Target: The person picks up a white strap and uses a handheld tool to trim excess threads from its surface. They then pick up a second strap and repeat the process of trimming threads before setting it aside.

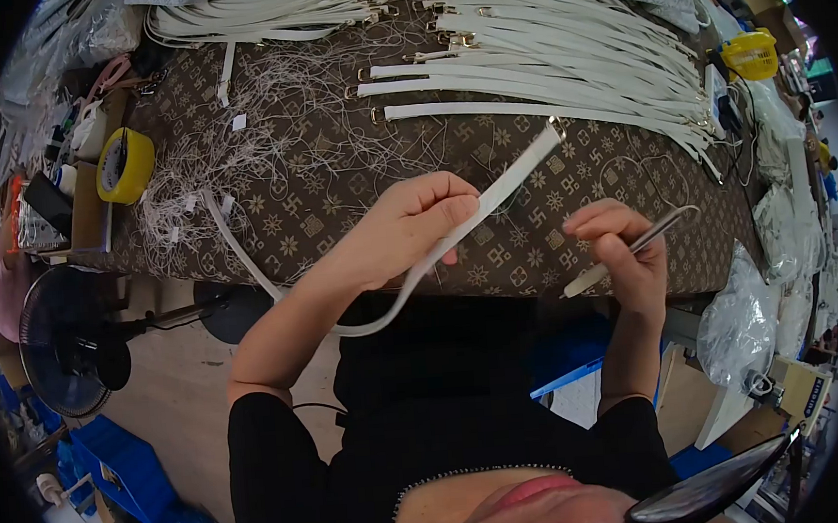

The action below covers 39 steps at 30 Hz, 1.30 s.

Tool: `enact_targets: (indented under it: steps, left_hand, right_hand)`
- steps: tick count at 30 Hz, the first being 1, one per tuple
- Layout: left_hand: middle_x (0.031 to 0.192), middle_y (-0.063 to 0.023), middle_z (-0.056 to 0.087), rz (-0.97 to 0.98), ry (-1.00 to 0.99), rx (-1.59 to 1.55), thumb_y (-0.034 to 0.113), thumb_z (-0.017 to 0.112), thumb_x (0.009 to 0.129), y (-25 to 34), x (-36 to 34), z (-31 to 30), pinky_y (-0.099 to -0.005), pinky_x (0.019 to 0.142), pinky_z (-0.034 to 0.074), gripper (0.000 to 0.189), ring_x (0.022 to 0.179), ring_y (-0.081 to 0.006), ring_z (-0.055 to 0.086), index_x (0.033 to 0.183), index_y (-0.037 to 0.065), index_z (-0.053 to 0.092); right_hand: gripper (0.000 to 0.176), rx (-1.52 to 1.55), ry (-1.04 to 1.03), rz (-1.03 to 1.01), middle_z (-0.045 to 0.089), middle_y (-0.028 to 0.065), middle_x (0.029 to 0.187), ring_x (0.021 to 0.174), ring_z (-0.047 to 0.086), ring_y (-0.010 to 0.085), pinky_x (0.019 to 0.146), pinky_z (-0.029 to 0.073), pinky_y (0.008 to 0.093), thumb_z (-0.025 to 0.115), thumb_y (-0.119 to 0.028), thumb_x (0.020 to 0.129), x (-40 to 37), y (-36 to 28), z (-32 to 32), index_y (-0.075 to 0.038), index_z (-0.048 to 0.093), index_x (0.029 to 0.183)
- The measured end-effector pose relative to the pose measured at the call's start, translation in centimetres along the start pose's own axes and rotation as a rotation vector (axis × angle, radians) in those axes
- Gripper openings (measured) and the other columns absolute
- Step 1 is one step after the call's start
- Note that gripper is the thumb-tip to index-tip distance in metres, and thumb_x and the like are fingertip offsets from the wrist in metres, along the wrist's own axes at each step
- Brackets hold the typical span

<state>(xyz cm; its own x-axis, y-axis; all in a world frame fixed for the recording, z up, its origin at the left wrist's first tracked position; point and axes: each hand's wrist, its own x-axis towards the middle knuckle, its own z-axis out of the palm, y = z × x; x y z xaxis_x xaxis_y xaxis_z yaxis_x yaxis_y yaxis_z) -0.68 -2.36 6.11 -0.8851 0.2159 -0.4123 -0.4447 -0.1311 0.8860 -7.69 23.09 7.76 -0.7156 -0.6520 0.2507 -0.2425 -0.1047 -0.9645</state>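
My left hand [416, 225] pinches a long white strap [506, 185] between thumb and fingers. The strap's end with a metal buckle [555, 128] points up to the right, and its other end loops under my forearm and back onto the table. To the right, my right hand [627, 252] is closed on a pen-like tool [587, 280] with a pale tip and a cord at its upper end. The tool's tip is apart from the strap.
White straps with buckles [541, 59] lie across the back of the patterned table [336, 185]. Loose threads [207, 150] cover its left side, near a yellow tape roll [126, 165]. A fan [75, 344] stands at left; a yellow basket [750, 55] sits at right.
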Motion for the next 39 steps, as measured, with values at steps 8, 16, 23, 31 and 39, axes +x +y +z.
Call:
enact_targets:
  steps: [8, 16, 23, 31, 39]
  left_hand:
    - [0.085, -0.0046, 0.061, 0.55, -0.003, 1.256, 0.018, 0.059, 0.087, -0.6, 3.9, -1.2, -0.0344, 0.061, 0.049, 0.012, 0.071, -0.0251, 0.062, 0.092, 0.008, 0.063]
    - [0.092, -0.0009, 0.057, 0.721, 0.284, 0.959, 0.007, 0.067, 0.078, -3.7, 3.5, -1.7, -0.0348, 0.078, 0.043, 0.016, 0.087, -0.022, 0.056, 0.094, 0.011, 0.066]
    - [0.086, 0.0, 0.056, 0.698, 0.318, 1.127, 0.007, 0.071, 0.074, -5.4, 3.1, -0.8, -0.0337, 0.07, 0.037, 0.019, 0.079, -0.02, 0.052, 0.092, 0.011, 0.067]
    - [0.081, -0.0012, 0.054, 0.578, 0.406, 1.152, 0.013, 0.073, 0.072, -5.7, 3.5, 2.2, -0.0337, 0.067, 0.036, 0.026, 0.075, -0.0205, 0.051, 0.096, 0.01, 0.064]
    - [0.08, -0.0015, 0.054, 0.56, 0.366, 1.111, 0.018, 0.075, 0.071, -5.3, 5.1, 3.0, -0.0338, 0.067, 0.037, 0.026, 0.075, -0.0207, 0.053, 0.092, 0.01, 0.063]
  right_hand:
    - [0.038, 0.302, 0.24, 0.014, 0.064, 0.0172, 0.084, 0.062, 0.06, 0.0164, 0.06, 0.05, 0.0273, 0.045, -0.03, 0.099, -0.2, 0.7, -0.2, 0.005, 0.06, 0.094]
    - [0.018, 0.415, 0.388, 0.272, 0.058, 0.0158, 0.11, 0.084, 0.066, 0.0188, 0.076, 0.056, 0.0289, 0.062, 0.01, 0.08, -1.1, 3.7, 1.8, 0.004, 0.061, 0.098]
    - [0.02, 0.443, 0.445, 0.192, 0.059, 0.0139, 0.102, 0.079, 0.066, 0.0171, 0.067, 0.056, 0.0256, 0.063, 0.006, 0.083, -2.3, 6.0, 2.9, 0.005, 0.061, 0.103]
    - [0.016, 0.26, 0.549, 0.101, 0.057, 0.0073, 0.078, 0.069, 0.061, 0.0134, 0.062, 0.051, 0.0221, 0.064, 0.001, 0.084, -3.2, 7.7, 3.4, -0.001, 0.05, 0.093]
    - [0.015, 0.386, 0.629, 0.233, 0.055, 0.0048, 0.076, 0.061, 0.055, 0.0084, 0.057, 0.047, 0.0198, 0.063, -0.001, 0.084, -2.9, 7.7, 3.2, -0.004, 0.05, 0.091]
